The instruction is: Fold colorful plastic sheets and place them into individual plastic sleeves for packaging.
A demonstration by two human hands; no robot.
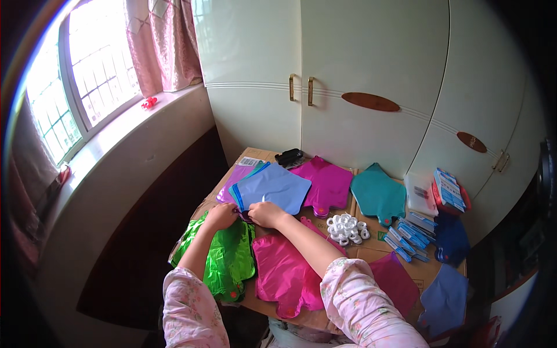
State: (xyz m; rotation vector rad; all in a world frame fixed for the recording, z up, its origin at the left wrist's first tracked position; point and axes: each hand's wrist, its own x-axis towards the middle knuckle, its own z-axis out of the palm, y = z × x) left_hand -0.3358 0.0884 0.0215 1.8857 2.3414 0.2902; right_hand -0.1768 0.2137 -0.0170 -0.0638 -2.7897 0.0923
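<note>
foil (226, 255) shiny green, crinkled; left hand (221, 216), right hand (266, 214) curled at purple piece (245, 216), both grips unclear; white rings (347, 228) heaped

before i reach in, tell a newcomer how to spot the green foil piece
Find the cardboard surface in front of the white cabinet. At its near left, by the left hand, lies the green foil piece. Its crinkled, shiny lime colour sets it apart from the pink foil piece on its right.
</note>
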